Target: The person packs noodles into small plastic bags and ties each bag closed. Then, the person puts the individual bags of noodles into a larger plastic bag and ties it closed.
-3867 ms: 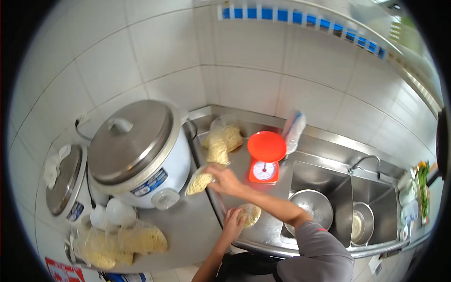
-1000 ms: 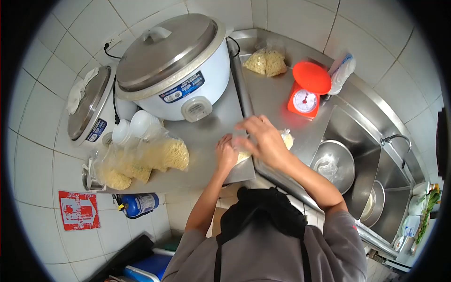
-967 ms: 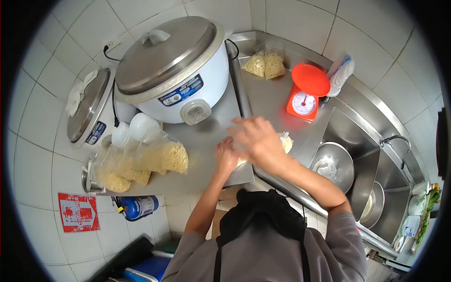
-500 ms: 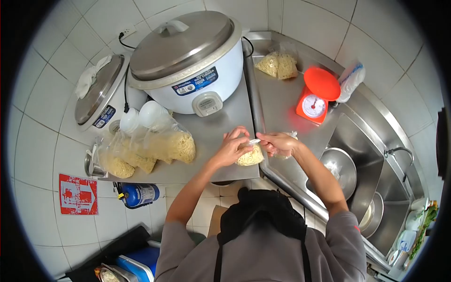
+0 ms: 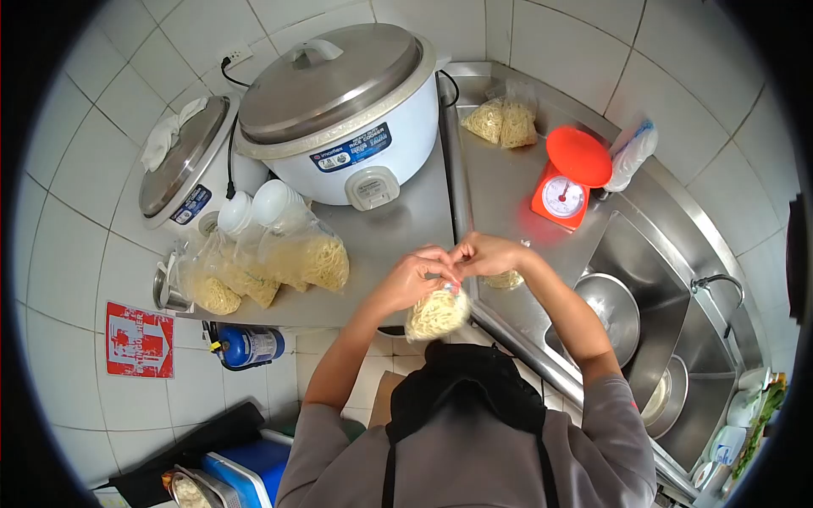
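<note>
We see one noodle bag [image 5: 437, 316] hanging below left hand [image 5: 413, 276] and right hand [image 5: 489, 254], fingers [image 5: 435, 253] pinching its top; two rice cookers [image 5: 339, 123] far left.

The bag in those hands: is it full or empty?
Full: pale noodles bulge inside the bag, below the left hand and right hand.

Clear plastic bag of noodles [image 5: 437, 317], held by its neck.
Pale yellow strands fill it into a plump, rounded bundle, visible through the film. The gathered top meets the fingers of the left hand [image 5: 413, 281] and right hand [image 5: 489, 255]; from there the bag slants toward seven o'clock. It sits at five o'clock from the view's centre, overlapping the surface's [image 5: 373, 250] near edge.
</note>
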### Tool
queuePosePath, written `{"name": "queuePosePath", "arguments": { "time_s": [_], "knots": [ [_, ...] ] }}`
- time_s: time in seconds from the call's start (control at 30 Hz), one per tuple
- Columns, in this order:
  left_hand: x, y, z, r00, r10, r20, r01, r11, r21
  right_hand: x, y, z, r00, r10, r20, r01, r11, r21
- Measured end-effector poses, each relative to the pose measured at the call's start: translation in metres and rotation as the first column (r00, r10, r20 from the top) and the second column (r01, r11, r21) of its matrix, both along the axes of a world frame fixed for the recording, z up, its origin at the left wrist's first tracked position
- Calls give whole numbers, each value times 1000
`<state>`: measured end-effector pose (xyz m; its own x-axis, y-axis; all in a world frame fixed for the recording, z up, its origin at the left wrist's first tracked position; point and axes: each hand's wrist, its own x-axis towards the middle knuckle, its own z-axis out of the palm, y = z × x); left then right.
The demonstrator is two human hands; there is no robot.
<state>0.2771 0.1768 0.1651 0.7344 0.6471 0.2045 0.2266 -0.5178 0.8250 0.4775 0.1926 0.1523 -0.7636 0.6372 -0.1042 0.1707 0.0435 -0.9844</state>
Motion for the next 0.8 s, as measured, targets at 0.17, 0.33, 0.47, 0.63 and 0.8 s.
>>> {"name": "queuePosePath", "arguments": {
  "time_s": [0.17,0.33,0.47,0.63,0.8],
  "knots": [
    [-8,4,-59,831,555,33,-529,808,-261,-37,-9,-45,860,-502,-89,413,582,700],
    [-15,6,-90,756,636,155,-414,648,-640,-46,-5,-64,878,-427,-216,332,219,918],
    [-16,7,-95,746,666,-6,-581,645,-496,-58,-26,-66,762,-567,-313,511,230,828],
    [8,-4,-107,612,767,192,-690,636,-346,-76,-44,-78,580,-798,-161,770,473,428],
    [9,-11,-117,536,793,289,-769,600,-220,-83,-42,-80,523,-832,-182,843,475,252]
  ]
}}
